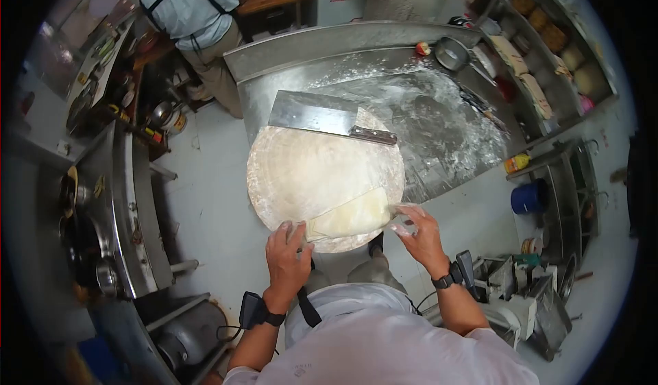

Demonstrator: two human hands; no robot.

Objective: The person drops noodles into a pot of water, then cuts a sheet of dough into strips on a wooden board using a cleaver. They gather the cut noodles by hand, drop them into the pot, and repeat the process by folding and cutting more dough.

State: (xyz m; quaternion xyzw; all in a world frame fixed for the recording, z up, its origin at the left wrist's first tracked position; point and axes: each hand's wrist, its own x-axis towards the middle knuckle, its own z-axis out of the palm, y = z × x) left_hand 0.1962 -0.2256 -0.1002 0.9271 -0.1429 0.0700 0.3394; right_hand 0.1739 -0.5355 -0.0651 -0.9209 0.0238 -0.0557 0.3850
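Note:
A pale, folded sheet of dough (351,215) lies slantwise across the near part of a round, floured wooden board (301,162). My left hand (288,260) is at the dough's left end, its index finger and thumb curled around that edge. At the other end, the fingertips of my right hand (419,235) come right up to the dough, thumb and fingers apart. A wide cleaver (312,117) rests across the far side of the board, its dark handle pointing right.
The board sits on a flour-dusted metal worktop (439,128) with a raised back edge. A saucepan (451,54) stands at its far right corner, near stocked shelves (534,56). Another person (192,15) stands beyond the left end. A metal counter (127,207) is to my left.

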